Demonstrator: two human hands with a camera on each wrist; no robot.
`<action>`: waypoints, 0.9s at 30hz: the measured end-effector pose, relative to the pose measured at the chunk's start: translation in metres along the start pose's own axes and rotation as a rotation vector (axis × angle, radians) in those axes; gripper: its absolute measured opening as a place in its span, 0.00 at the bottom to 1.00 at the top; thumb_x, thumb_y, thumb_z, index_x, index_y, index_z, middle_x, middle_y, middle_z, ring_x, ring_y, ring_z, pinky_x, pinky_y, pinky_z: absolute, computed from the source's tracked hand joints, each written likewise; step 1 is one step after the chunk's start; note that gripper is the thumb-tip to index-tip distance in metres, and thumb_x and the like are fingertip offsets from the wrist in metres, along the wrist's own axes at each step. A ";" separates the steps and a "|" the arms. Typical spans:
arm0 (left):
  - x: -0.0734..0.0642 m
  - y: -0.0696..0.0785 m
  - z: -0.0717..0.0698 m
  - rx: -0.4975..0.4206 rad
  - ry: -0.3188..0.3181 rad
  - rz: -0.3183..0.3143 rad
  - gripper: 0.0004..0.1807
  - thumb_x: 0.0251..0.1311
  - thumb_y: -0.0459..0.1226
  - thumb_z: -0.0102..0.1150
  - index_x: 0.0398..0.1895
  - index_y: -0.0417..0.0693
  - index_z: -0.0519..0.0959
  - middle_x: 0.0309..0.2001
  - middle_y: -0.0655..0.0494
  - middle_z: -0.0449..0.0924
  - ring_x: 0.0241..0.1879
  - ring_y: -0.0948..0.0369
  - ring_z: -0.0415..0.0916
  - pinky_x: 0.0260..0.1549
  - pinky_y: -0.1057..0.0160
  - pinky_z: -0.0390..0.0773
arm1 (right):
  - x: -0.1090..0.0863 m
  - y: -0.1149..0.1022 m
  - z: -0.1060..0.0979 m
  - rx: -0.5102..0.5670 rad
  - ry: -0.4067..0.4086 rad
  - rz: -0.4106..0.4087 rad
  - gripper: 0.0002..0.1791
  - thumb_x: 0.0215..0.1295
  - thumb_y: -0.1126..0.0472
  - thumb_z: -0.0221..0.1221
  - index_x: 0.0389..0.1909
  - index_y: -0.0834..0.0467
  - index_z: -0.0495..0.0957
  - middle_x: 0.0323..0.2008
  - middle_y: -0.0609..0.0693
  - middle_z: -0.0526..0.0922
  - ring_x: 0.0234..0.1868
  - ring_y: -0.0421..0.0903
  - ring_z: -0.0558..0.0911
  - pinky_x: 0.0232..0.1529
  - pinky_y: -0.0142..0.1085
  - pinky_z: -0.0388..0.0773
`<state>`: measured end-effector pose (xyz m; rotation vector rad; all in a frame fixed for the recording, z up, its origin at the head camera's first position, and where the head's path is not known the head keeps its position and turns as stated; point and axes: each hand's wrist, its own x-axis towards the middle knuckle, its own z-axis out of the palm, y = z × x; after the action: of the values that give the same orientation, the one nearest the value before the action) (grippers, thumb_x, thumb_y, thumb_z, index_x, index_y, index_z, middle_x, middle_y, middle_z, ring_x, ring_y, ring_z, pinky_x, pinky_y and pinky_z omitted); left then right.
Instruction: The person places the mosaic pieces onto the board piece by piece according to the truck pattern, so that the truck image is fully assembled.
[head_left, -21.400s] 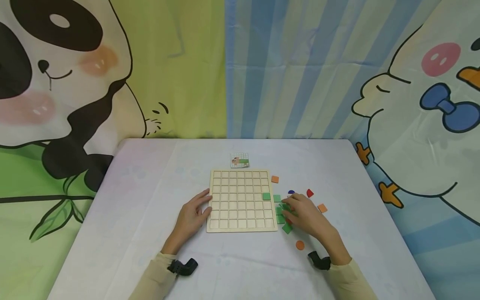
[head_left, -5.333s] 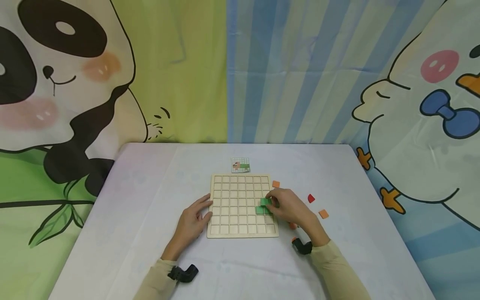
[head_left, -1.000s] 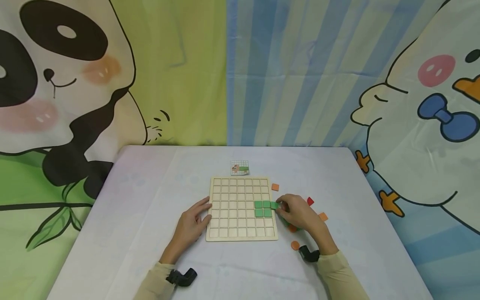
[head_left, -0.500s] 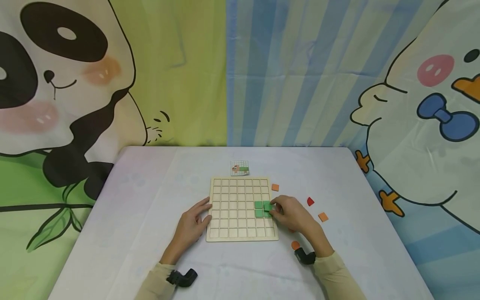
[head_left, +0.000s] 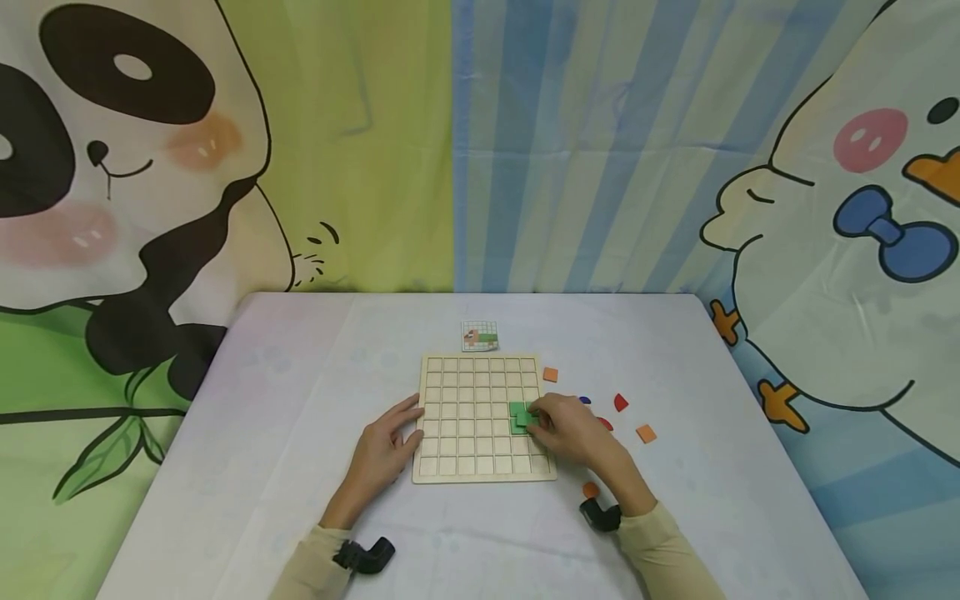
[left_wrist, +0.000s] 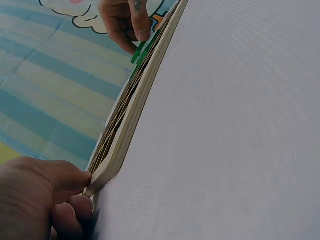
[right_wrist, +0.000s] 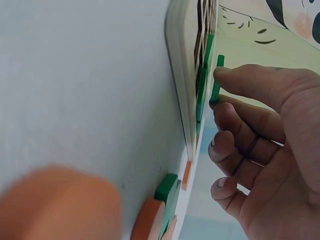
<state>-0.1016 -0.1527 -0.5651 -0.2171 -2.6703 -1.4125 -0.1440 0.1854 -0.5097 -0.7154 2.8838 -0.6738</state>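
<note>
A wooden grid board (head_left: 465,425) lies on the white table, with green square tiles (head_left: 516,408) set in cells toward its right side. My right hand (head_left: 573,429) pinches another green square tile (right_wrist: 218,82) between thumb and finger, close above those tiles. The other fingers of that hand are bent and hold nothing. At the board's left edge, my left hand (head_left: 386,442) grips the rim; in the left wrist view, the digits of the left hand (left_wrist: 45,195) meet at the board's corner. Part of the green group is hidden by the right hand.
Behind the board lies a small picture card (head_left: 480,336). To its right are scattered an orange square (head_left: 551,375), a blue piece (head_left: 585,401), red pieces (head_left: 621,402) and an orange disc (head_left: 590,490). More green tiles (right_wrist: 166,187) lie beside the board.
My right hand picked up a green tile right of the board and carried it left over the green group. Earlier, more green tiles were added to the board. The left hand stays.
</note>
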 end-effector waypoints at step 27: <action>0.000 -0.001 0.001 -0.002 0.013 0.003 0.21 0.66 0.32 0.70 0.62 0.44 0.85 0.74 0.53 0.77 0.14 0.71 0.59 0.16 0.69 0.64 | 0.007 -0.016 0.011 0.013 -0.005 -0.143 0.11 0.67 0.58 0.72 0.46 0.57 0.87 0.25 0.42 0.73 0.26 0.35 0.67 0.29 0.27 0.65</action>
<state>-0.1020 -0.1526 -0.5667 -0.2110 -2.6572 -1.4110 -0.1416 0.1648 -0.5127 -0.9266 2.8420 -0.7041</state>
